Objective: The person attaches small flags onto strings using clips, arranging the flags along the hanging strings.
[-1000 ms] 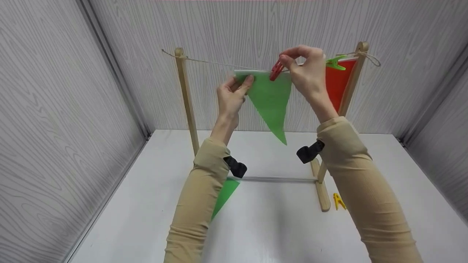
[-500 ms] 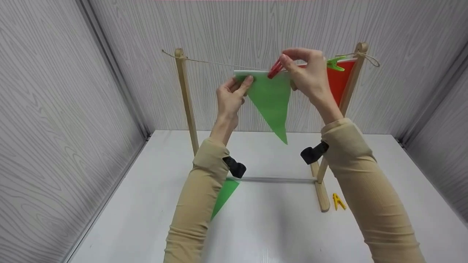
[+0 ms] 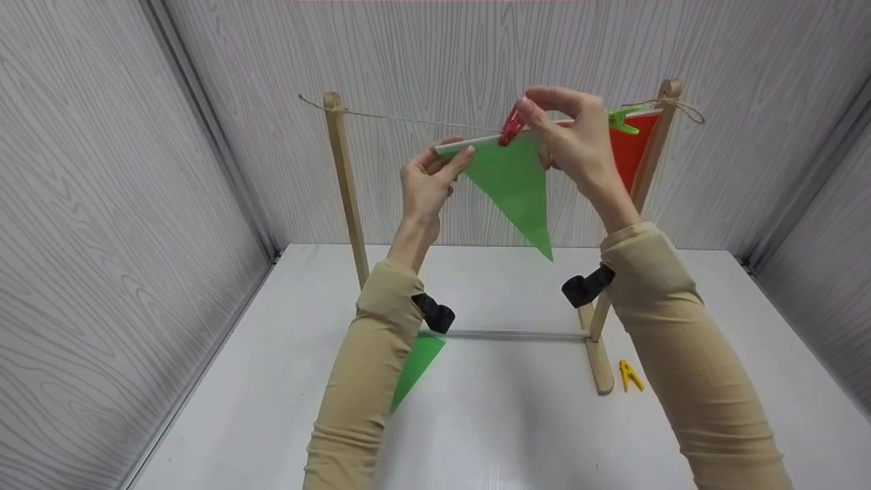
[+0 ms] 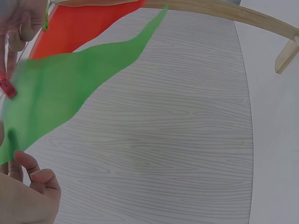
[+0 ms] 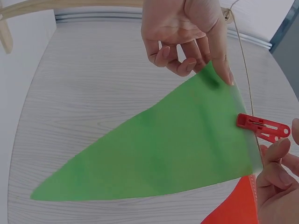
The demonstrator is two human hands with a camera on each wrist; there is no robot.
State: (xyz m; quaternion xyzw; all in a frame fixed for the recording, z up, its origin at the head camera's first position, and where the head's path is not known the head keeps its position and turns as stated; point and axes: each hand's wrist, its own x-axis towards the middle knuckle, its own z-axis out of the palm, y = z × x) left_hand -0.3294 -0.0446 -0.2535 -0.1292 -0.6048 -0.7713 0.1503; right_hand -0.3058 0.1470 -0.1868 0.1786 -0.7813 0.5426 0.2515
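We are apparently clipping: left hand (image 3: 426,182) pinching green pennant (image 3: 514,175), right hand (image 3: 575,139) pinching red clothespin (image 3: 509,129); probably, gentle release is being called for next.

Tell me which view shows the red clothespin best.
The right wrist view: the red clothespin appears large, its spring visible, across the edge of the green flag. The head view shows it smaller, held by the right hand; the left wrist view shows only part, at its left edge.

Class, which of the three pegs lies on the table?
The yellow peg, beside the wooden foot. The red peg is up at the top edge of the held green pennant; the light-green peg is up by the red pennant.
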